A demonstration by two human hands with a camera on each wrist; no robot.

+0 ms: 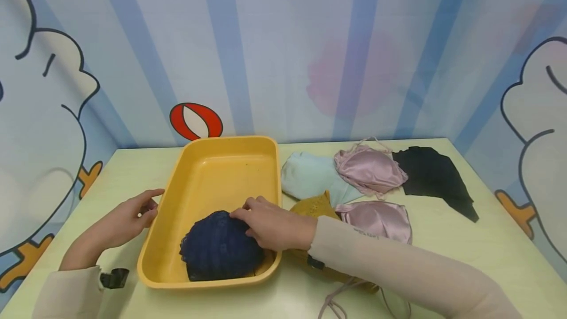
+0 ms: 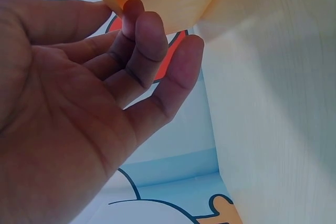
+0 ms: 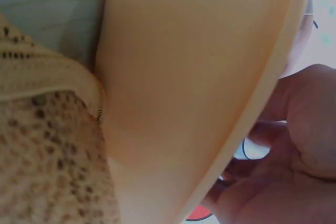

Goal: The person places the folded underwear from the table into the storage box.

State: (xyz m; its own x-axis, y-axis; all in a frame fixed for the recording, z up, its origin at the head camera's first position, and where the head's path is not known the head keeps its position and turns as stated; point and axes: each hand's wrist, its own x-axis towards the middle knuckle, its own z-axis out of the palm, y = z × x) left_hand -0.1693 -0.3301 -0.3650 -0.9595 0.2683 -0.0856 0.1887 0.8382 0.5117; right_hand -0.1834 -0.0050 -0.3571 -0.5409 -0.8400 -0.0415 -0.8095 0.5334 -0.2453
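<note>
A folded navy bra [image 1: 221, 247], dark and lacy, lies cup-up in the near end of a yellow plastic tray [image 1: 177, 174]. My right hand [image 1: 272, 223] reaches over the tray's right rim and pinches the upper right edge of the bra between thumb and fingers. In the right wrist view, the tray's wall [image 3: 194, 77] partly hides that hand's fingers. On the other side, my left hand [image 1: 126, 218] holds the tray's left rim with curled fingers; the left wrist view shows the thumb [image 2: 73, 22] against the rim.
Right of the tray, a mustard lace garment [image 1: 314, 206] lies partly under my right forearm, beside a pink satin bra [image 1: 376, 218]. Behind them are a pale mint garment [image 1: 316, 174], another pink satin bra [image 1: 369, 166] and a black garment [image 1: 431, 174]. Loose straps [image 1: 338, 294] trail toward the front.
</note>
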